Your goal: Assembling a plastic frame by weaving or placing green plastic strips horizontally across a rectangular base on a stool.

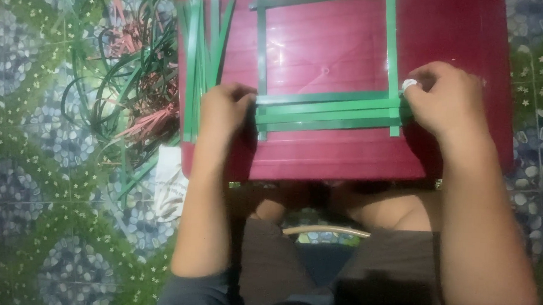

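I've got L hand (223, 109) and R hand (442, 95) each clenched on ends of horiz strips (327, 112) on red tabletop (343, 155); frame started, spare strips (203, 54) unwoven.

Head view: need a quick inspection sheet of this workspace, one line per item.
Surface: dark red board, glossy, resting over the person's lap.
Job's things: green strips laid as a rectangular frame, three horizontal ones side by side at the bottom edge; spare green strips bundled upright at the board's left side.
Clutter: loose pile of green and red strips on the floor, left of the board; a white sheet below it.
Grippers: left hand presses the strips' left ends; right hand pinches the right ends, something small and white at the fingers.
Cables: nothing seen.
Surroundings: patterned floor with pebble and leaf design.
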